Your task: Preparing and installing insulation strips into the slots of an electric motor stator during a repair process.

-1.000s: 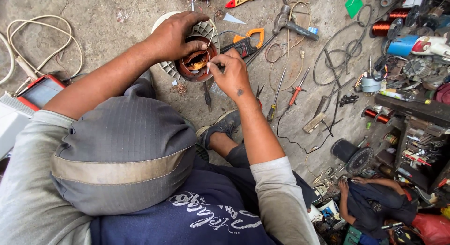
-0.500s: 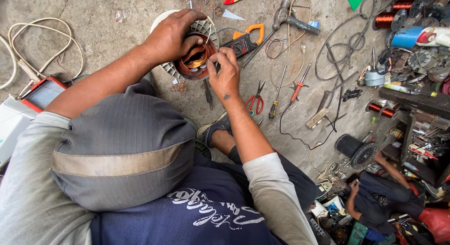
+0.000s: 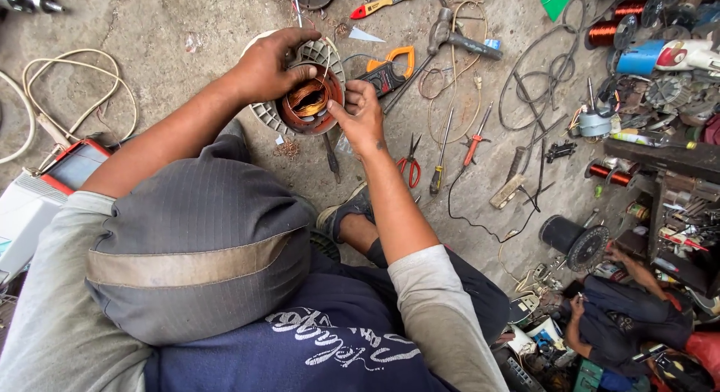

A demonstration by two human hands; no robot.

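Fingers (image 3: pixel 289 41) of left hand (image 3: pixel 270 66) curled over the top rim of motor stator (image 3: pixel 307 103), clamped on its upper left edge, just above centre frame. Thumb and forefinger (image 3: pixel 339 115) of right hand (image 3: pixel 361 116) pinched together at the stator's right rim, against the copper winding (image 3: pixel 309 100); cannot tell whether a strand sits between them. Stator round, rust-red at the rim, copper coils shining inside, held over a pale ribbed fan cover (image 3: pixel 266 116) on the concrete floor (image 3: pixel 150 32).

Just right of the hands, upper middle: orange-jawed clamp meter (image 3: pixel 388 71). Further right and up: hammer (image 3: pixel 454 36) lying aslant, with a loop of thin wire (image 3: pixel 450 100) beside it. Top centre: small brush with red and yellow handle (image 3: pixel 382 2). Below the right hand: red-handled scissors (image 3: pixel 409 166), then a screwdriver (image 3: pixel 441 156) and red-handled pliers (image 3: pixel 474 141), side by side, near but apart. Far upper right: spools of copper wire (image 3: pixel 604 34) and a blue cylinder (image 3: pixel 639 61). Upper left: pale coiled cable (image 3: pixel 67 85), and under it a red-edged tablet-like device (image 3: pixel 71 166). Lower right corner: another person (image 3: pixel 630 321), crouched, well apart, hands busy among small parts.
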